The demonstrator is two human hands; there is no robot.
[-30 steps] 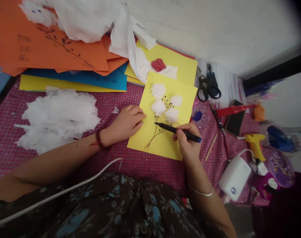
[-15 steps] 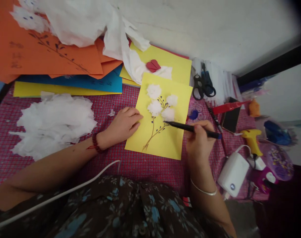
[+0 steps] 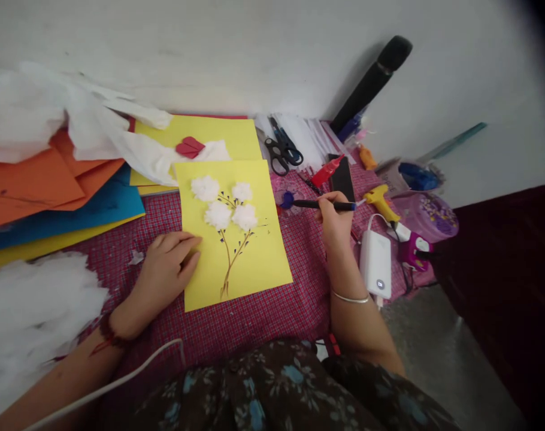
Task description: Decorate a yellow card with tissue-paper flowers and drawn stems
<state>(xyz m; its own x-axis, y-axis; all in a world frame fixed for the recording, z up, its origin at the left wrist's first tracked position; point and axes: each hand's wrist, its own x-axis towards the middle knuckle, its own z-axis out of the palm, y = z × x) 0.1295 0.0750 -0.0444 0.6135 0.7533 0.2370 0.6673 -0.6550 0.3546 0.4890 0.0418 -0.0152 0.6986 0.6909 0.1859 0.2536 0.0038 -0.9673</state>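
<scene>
My right hand (image 3: 336,222) pinches a black paintbrush (image 3: 307,204) with a blue end. The brush tip is at a small pool of blue paint (image 3: 287,199), beside the yellow sheet. My left hand (image 3: 167,263) lies flat, fingers stretched out, its fingertips on the left edge of the yellow sheet (image 3: 259,272). On that sheet are several white tissue flowers (image 3: 217,214) on brown painted stems (image 3: 230,272) with small dark blue leaves. A red folded paper piece (image 3: 190,147) lies just behind the sheet on white tissue.
Scissors (image 3: 279,157), a red tube (image 3: 329,171), a yellow glue gun (image 3: 382,202), a white power bank (image 3: 375,263) and a purple-lidded tub (image 3: 434,218) crowd the right. Torn white tissue (image 3: 39,317) and orange sheets (image 3: 30,185) lie at left. A white cable (image 3: 133,368) crosses in front.
My right hand has carried the paintbrush off the yellow sheet, rightward to the blue paint. My left hand stays at the sheet's edge. The camera view has turned to the right.
</scene>
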